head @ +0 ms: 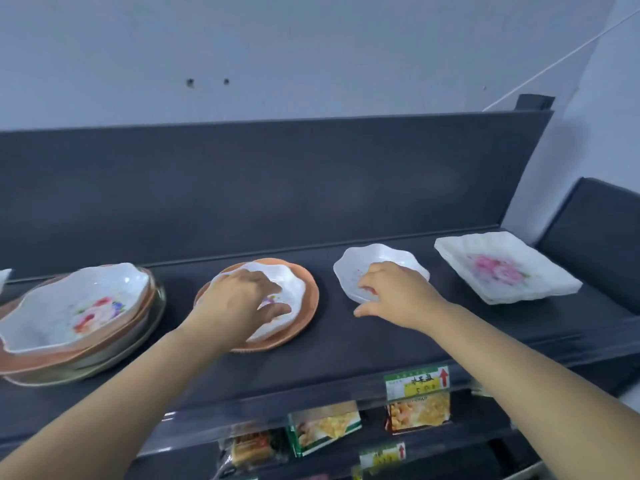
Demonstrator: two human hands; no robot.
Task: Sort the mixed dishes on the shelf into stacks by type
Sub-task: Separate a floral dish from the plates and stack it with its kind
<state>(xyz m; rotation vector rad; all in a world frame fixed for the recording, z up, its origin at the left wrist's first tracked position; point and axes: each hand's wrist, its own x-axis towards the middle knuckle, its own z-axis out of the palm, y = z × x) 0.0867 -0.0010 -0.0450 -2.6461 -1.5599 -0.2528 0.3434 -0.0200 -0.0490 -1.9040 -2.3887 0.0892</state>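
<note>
Head view, dark shelf (pixel 346 344), dishes listed from its left end to its right end.

Item 1: mixed stack (pixel 79 323) at the left end, a scalloped floral bowl on top of orange and clear plates. Unsorted.

Item 2: small scalloped white dish (pixel 294 289) lying on an orange plate (pixel 308 306), mid-shelf. Left hand (pixel 239 296) covers it, fingers spread over the rim and thumb at the near edge. The grip looks part-closed on the dish; whether the dish is lifted off the plate, I cannot tell.

Item 3: second small scalloped white dish (pixel 381 261), alone on the shelf, right of centre. Right hand (pixel 391 292) rests on its near rim, fingers curled over the edge, thumb out toward the shelf's front edge. Contact is plain; a firm hold is not.

Item 4: stack of square floral plates (pixel 502 271) at the right end, tidy.

Step in hand, as judged: join the two matching small dishes. Advice: pinch each rim between thumb and fingers, lift the left one straight up so the orange plate stays put, and nest the scallops in line.
</note>
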